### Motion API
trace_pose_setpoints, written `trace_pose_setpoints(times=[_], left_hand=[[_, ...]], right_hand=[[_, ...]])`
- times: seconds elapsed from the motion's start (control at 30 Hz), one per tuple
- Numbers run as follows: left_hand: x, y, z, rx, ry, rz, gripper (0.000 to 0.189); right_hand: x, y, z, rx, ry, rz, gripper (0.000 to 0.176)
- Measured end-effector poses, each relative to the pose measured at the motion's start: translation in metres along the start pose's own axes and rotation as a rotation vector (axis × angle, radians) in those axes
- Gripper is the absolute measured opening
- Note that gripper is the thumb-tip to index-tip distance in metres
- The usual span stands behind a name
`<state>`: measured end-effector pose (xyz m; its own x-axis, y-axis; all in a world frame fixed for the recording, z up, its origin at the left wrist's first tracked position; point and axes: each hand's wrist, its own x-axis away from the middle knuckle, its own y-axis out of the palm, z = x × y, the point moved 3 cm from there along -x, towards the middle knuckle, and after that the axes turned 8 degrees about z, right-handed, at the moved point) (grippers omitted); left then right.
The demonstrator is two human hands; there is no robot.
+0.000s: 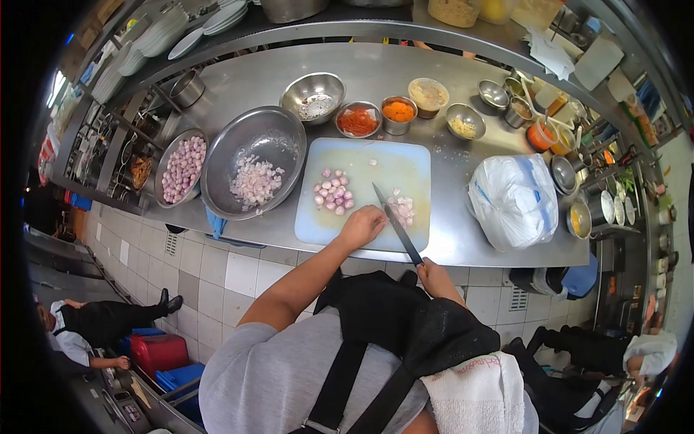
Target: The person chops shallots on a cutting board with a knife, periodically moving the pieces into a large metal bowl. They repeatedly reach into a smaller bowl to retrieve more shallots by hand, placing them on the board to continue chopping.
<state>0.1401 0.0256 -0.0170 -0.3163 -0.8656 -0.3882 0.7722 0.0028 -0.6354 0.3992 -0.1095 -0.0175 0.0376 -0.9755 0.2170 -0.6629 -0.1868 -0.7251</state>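
My right hand (437, 281) is closed round the handle of a long kitchen knife (400, 230), its blade pointing away from me over the white cutting board (309, 223). My left hand (363, 226) rests on the board just left of the blade, fingers curled together; whatever they may hold is hidden. A cluster of whole peeled shallots (334, 192) lies beyond my left hand. Right of the blade is a small pile of cut shallots (403, 208). One pale piece (373, 163) sits apart near the board's far side.
Left of the board stand a large steel bowl (217, 173) of cut shallots and a bowl of whole shallots (184, 170). Small containers line the back, including grated orange food (398, 111). A white plastic bag (512, 202) sits right. People (108, 322) are at both sides.
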Motion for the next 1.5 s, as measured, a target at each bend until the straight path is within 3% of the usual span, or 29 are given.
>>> trace_pose_setpoints(times=[0.03, 0.1, 0.23, 0.33, 0.4, 0.5, 0.8, 0.97, 1.1, 1.5], left_hand=[[0.000, 0.002, 0.003, -0.003, -0.004, 0.007, 0.018], [0.001, 0.007, 0.001, 0.104, -0.352, -0.030, 0.028], [0.005, 0.003, 0.011, 0.133, -0.366, -0.044, 0.042], [0.009, -0.011, 0.011, 0.040, -0.265, 0.029, 0.035], [0.007, -0.018, 0.014, 0.032, 0.029, 0.056, 0.021], [-0.001, -0.011, 0.006, 0.071, 0.049, -0.031, 0.010], [-0.007, -0.006, -0.001, -0.050, 0.188, -0.134, 0.007], [-0.008, -0.005, -0.001, -0.014, 0.205, -0.126, 0.007], [-0.007, -0.005, -0.005, -0.030, 0.217, -0.121, 0.008], [-0.005, -0.007, -0.006, 0.014, 0.252, -0.041, 0.009]], right_hand=[[0.001, 0.001, 0.000, 0.002, -0.007, -0.004, 0.029], [0.002, 0.001, -0.002, 0.029, -0.012, 0.032, 0.029], [0.006, 0.004, -0.007, 0.096, 0.031, 0.026, 0.028], [0.007, 0.011, -0.004, 0.150, 0.017, 0.031, 0.027], [0.009, 0.008, -0.008, 0.168, 0.000, 0.028, 0.027], [0.010, 0.008, -0.012, 0.204, -0.008, 0.035, 0.028], [0.030, -0.026, -0.052, 0.257, -0.005, 0.029, 0.028], [0.013, 0.009, -0.024, 0.233, 0.006, 0.039, 0.027], [0.020, -0.012, -0.046, 0.244, -0.012, 0.060, 0.026], [0.021, -0.001, -0.035, 0.207, -0.019, 0.077, 0.025]])
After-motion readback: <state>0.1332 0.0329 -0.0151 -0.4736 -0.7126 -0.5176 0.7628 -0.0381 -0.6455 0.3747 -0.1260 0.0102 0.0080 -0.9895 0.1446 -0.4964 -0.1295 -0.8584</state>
